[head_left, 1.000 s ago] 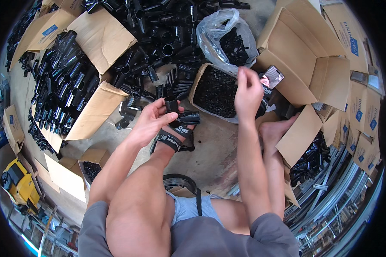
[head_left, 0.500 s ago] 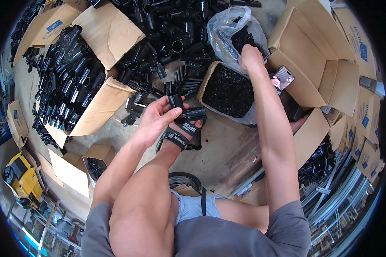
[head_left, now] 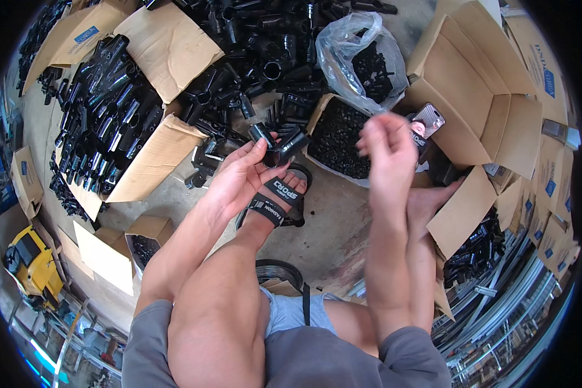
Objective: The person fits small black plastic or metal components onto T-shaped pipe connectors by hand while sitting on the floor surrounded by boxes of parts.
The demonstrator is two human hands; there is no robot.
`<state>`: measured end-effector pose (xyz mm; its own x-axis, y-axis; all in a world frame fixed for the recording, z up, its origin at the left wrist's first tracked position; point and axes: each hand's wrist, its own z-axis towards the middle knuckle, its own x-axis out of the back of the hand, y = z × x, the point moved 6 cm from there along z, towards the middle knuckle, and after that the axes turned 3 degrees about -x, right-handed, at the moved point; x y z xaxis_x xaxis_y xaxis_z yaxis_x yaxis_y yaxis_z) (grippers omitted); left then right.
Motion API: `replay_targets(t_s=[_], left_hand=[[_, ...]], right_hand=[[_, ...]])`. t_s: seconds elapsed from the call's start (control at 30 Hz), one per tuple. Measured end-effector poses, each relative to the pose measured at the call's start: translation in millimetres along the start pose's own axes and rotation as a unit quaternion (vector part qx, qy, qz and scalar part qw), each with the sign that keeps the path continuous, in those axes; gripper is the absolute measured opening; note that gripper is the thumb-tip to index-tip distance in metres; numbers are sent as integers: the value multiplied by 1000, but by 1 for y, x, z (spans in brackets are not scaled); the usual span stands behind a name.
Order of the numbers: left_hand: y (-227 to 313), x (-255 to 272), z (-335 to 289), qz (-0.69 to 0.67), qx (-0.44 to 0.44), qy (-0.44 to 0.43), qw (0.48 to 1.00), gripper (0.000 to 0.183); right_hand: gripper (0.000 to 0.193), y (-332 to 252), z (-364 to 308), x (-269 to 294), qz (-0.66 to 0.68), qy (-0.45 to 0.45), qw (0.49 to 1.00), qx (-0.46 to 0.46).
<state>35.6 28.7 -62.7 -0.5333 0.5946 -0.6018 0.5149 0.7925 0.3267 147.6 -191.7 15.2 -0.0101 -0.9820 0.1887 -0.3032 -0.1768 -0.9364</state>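
In my left hand is a glossy black pipe fitting with short tubular branches, held by thumb and fingers above my sandalled foot. My right hand is in the air to the right of it, over the near right edge of a box of small black parts. Its fingers are drawn together in a pinch and blurred; anything between them is too small to make out. Behind that box stands a clear plastic bag with small black pieces inside.
A carton heaped with black fittings stands at the left. More loose fittings pile up at the far side. An opened cardboard box is at the right, with a phone by it. Metal lengths lie at the lower right.
My right hand has come out of the plastic bag and moved back toward me. The fitting in my left hand has turned and tilted, its branch now pointing up to the right.
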Motion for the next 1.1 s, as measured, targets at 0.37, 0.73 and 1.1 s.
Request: replay_targets(t_s=[0.37,0.73,1.1], left_hand=[[-6,-12,1,-27,-17,-17,999,39],[-6,-17,-3,11,-48,-24,999,43],[8,-34,-16,138,-156,-62,976,48]], right_hand=[[14,53,-87,-53,140,-6,984,-114],[13,61,-89,-57,217,45,969,-111],[16,77,-96,-66,348,28,919,-181]])
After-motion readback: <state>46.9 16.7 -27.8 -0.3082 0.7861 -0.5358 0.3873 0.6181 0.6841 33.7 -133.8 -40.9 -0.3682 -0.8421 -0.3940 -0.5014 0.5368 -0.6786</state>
